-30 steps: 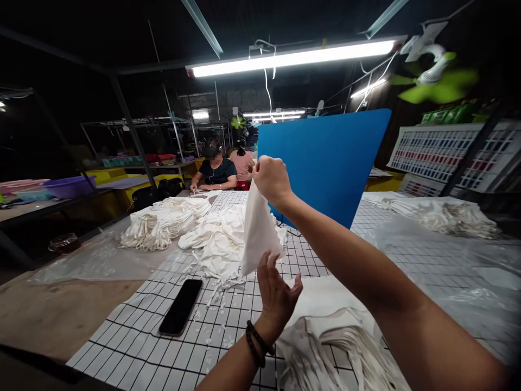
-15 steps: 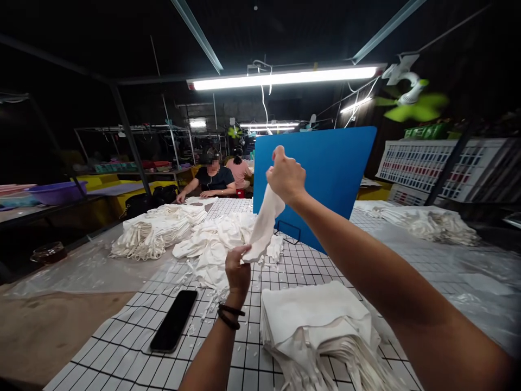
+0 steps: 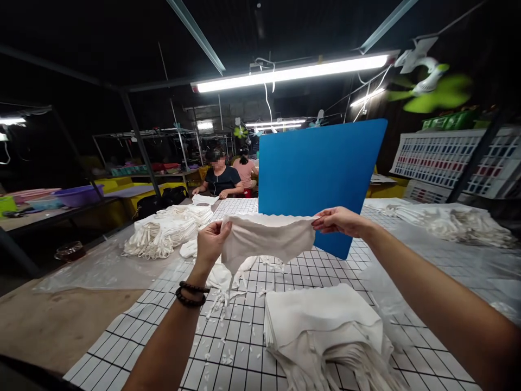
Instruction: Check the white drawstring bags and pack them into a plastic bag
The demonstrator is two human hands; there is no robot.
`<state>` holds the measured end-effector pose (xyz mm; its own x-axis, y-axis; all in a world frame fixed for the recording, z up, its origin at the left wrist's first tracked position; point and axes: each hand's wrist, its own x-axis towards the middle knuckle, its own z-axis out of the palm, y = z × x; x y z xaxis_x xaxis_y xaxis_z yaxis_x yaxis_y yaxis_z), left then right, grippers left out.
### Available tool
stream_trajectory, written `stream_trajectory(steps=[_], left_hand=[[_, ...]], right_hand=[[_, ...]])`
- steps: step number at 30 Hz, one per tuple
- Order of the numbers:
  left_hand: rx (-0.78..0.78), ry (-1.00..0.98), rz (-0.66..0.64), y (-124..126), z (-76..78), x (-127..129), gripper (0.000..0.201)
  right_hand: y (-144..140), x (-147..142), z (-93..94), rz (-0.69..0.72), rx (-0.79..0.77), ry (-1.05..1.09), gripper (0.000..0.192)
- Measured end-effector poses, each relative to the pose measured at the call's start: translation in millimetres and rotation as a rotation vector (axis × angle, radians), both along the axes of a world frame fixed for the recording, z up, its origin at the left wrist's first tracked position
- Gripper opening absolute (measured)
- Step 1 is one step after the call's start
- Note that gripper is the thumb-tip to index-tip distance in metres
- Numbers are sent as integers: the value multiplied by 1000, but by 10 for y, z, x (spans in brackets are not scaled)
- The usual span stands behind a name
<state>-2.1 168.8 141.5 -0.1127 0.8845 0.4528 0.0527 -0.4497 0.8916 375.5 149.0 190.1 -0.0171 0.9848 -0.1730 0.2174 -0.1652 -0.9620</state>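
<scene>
Left hand (image 3: 211, 241) and right hand (image 3: 340, 221) grip a white cloth bag (image 3: 266, 239) stretched flat above the folded stack (image 3: 321, 320); it looks ready for laying down squarely.

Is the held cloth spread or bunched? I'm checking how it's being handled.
Spread. The left hand and right hand pinch the top corners of the cloth, stretched flat between them above the table.

Dim hall, glaring tube light (image 3: 293, 71) overhead, motion-blurred green fan (image 3: 435, 92), wide-angle edge bending
</scene>
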Motion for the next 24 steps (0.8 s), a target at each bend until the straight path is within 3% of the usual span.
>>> stream_trajectory(steps=[7,11,17,24], left_hand=[[154,525,244,35,-41,14,20],[197,609,292,81,-89,-38,16],[-78,124,68,162,-290,-158,15],[-348,-306,-4,232,-736,-96,19]], right_hand=[[-30,122,-84,142,138,-487,37],[-132,70,-66,260,215,-247,38],[-235,-100,-140,250,109,138,45],[-221,-318,-247,310,-9,46,38]])
